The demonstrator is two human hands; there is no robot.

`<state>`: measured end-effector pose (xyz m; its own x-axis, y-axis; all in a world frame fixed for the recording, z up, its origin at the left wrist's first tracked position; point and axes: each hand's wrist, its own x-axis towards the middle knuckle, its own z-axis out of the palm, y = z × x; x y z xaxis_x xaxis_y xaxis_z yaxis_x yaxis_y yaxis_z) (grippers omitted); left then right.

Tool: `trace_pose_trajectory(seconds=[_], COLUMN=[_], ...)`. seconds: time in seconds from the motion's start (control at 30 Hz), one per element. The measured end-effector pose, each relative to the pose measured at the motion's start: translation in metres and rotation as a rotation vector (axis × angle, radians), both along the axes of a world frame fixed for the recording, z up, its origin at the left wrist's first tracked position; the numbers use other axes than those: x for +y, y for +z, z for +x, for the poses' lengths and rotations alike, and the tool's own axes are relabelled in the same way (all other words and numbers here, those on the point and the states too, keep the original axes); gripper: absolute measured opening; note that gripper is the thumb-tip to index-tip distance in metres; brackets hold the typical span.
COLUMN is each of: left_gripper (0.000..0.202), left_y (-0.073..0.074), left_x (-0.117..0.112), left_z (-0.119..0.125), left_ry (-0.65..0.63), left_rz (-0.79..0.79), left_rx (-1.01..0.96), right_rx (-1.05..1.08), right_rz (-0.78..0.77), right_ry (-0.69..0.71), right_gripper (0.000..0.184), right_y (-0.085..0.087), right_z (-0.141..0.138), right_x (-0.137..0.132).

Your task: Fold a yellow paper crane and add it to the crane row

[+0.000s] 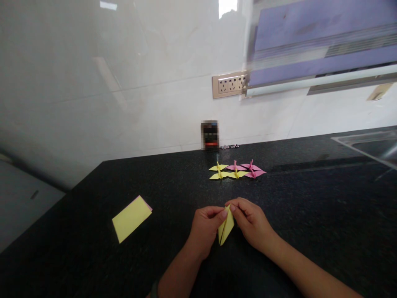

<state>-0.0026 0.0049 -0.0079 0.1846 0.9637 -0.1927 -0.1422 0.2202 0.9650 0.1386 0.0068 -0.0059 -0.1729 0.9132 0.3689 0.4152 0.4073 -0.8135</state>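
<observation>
Both hands pinch a piece of folded yellow origami paper (227, 227), narrow and kite-shaped, with a slit down its lower half. My left hand (204, 229) grips its left edge near the top, thumb on the front face. At the upper tip, my right hand (252, 221) has thumb and forefinger closed on the paper. The fingers behind the paper are partly hidden. Beyond the hands stand several small folded cranes in two rows, yellow cranes (221, 175) on the left and pink cranes (254, 174) mostly on the right.
On the black countertop (173, 186), a stack of yellow paper (132, 219) with a pink corner showing lies left. A small blurred dark box (210, 135) leans against the wall beside a beaded string (230, 146). A sink edge (362, 151) is at right; sockets (230, 84) are above.
</observation>
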Motion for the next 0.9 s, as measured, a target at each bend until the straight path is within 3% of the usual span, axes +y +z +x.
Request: trace_pose_trajectory(seconds=[0.63,0.9], left_gripper=[0.019,0.023], left_y=[0.0022,0.0027], left_x=[0.0006,-0.0001], left_z=[0.0007,0.001], left_ry=[0.01,0.006], left_rz=[0.025,0.101], left_rx=[0.067,0.091], right_rx=[0.008,0.043], right_rz=[-0.135,-0.146], right_ry=[0.04,0.025], right_gripper=[0.023,0.013], right_y=[0.0019,-0.0061], right_z=[0.0001,-0.0033], right_x=[-0.0036,-0.0018])
